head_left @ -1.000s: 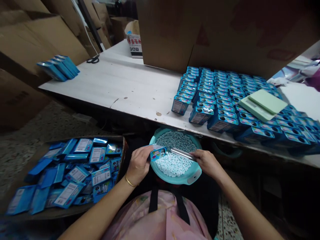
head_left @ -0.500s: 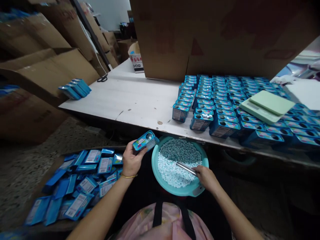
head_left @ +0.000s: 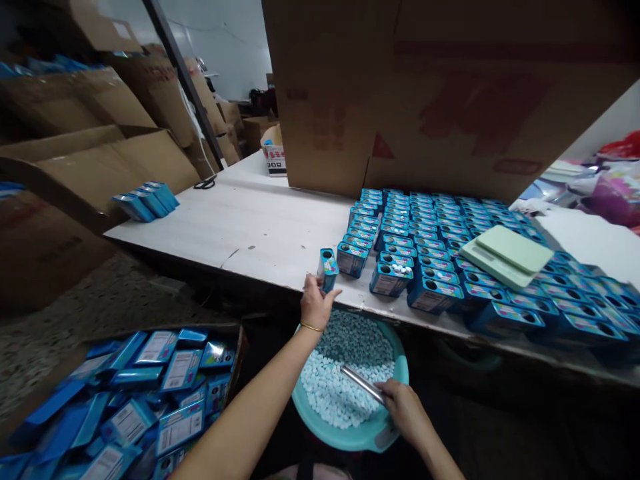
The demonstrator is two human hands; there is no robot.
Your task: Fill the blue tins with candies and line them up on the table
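Observation:
My left hand grips a small blue box with a round hole in its top, upright at the table's front edge beside the rows of similar boxes. Whether its base touches the table I cannot tell. My right hand is closed around a shiny metal tube-like scoop, whose far end lies over the small white pellets. These pellets fill much of a turquoise basin below the table edge. A few white pellets lie on top of one box in the front row.
A pale green scale rests on the boxes at the right. Behind them stands a large cardboard carton. Several blue boxes and black scissors lie on the white table. A carton of blue boxes is at lower left.
My left hand has carried the blue box from beside the basin up and right to the table edge, turning it upright. My right hand still holds the scoop over the basin. The view has shifted.

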